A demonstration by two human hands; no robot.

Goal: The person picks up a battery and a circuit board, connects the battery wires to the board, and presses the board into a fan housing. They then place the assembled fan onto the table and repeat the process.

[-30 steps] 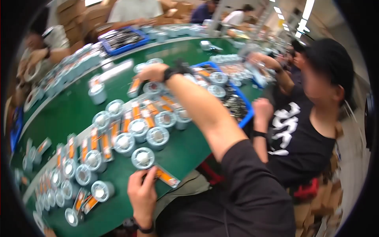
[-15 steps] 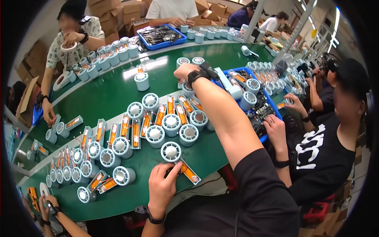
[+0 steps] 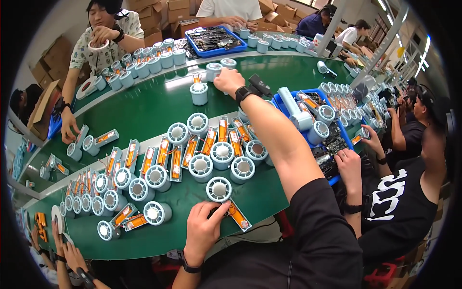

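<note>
Near the table's front edge, my left hand (image 3: 207,226) is closed on a light blue handheld fan (image 3: 219,189). Its round head faces up, and its open handle, with an orange battery cell inside, slants down to the right. My right arm stretches over the green belt. At its end, my right hand (image 3: 229,81) is curled against a pale blue fan (image 3: 213,72), its fingertips partly hidden. Just behind that stands a second fan (image 3: 228,63). To their left, a lone fan (image 3: 198,94) stands on the belt.
Rows of open fans (image 3: 156,177) fill the near table. On the right, a blue tray (image 3: 335,179) holds dark parts and fans, with a co-worker's hand (image 3: 349,168) at it. Across the belt, another blue tray (image 3: 236,50) stands by a person. Another worker's hand (image 3: 70,127) reaches in from the left.
My right hand has moved left over the belt along with the fans by it. My left hand keeps its hold. The whole view has shifted a little.
</note>
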